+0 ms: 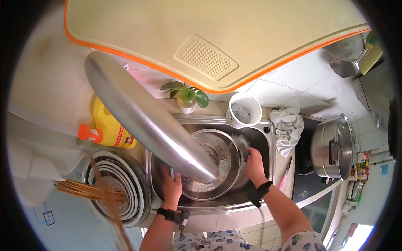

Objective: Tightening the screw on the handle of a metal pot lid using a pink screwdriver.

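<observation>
A round stainless steel basin [232, 183] with water and a smaller metal dish in it sits in the dark sink [260, 134]. My left hand [171, 190] grips the basin's near left rim, thumb raised along its side. On the right, my right hand [254, 165] has its fingers curled at the edge of a blurred, greyish round thing [241, 147] beside the basin; its kind is too smeared to tell. A large brushed-metal, curved shape [146, 113] hangs close to the view and hides the basin's left part.
Left of the sink are nested metal bowls [136, 184], chopsticks [90, 190] and a yellow bottle [104, 121]. Behind stand a plant [187, 99] and a white tub [251, 103]. Rightward lie a cloth [287, 127], a pink-handled knife [284, 175] and a steel pot [328, 146]. An orange-edged board [251, 37] overhangs.
</observation>
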Motion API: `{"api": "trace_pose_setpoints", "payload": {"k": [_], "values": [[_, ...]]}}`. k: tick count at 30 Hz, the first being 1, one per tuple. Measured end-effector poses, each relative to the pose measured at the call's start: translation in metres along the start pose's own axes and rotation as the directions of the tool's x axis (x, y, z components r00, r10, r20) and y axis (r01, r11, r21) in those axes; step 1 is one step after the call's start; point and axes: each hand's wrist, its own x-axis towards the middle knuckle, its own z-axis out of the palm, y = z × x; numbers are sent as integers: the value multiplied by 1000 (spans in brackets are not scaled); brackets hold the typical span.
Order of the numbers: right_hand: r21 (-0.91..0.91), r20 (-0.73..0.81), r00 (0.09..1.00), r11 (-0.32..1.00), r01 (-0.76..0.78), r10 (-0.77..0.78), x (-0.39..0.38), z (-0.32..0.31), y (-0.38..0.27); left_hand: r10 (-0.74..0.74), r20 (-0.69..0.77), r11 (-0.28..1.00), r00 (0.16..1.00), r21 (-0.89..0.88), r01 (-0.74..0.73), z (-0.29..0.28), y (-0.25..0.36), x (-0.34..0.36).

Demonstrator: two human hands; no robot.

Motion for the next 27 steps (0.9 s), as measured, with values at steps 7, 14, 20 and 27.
{"api": "trace_pose_setpoints", "payload": {"k": [7, 14, 20, 27], "values": [[326, 229, 846, 781, -532, 481, -29, 22, -5, 241, -8, 859, 970, 467, -210, 2, 130, -61], [338, 205, 935, 876, -344, 288, -35, -26, -87, 136, 451, 947, 882, 201, -249, 31, 166, -92], [344, -16, 983, 922, 175, -181, -37, -95, -165, 124, 71, 992, 990, -27, -122, -21, 208, -78], [113, 110, 772, 779, 616, -626, -69, -24, -198, -66, -156, 811, 986, -584, -38, -26, 167, -46]]}}
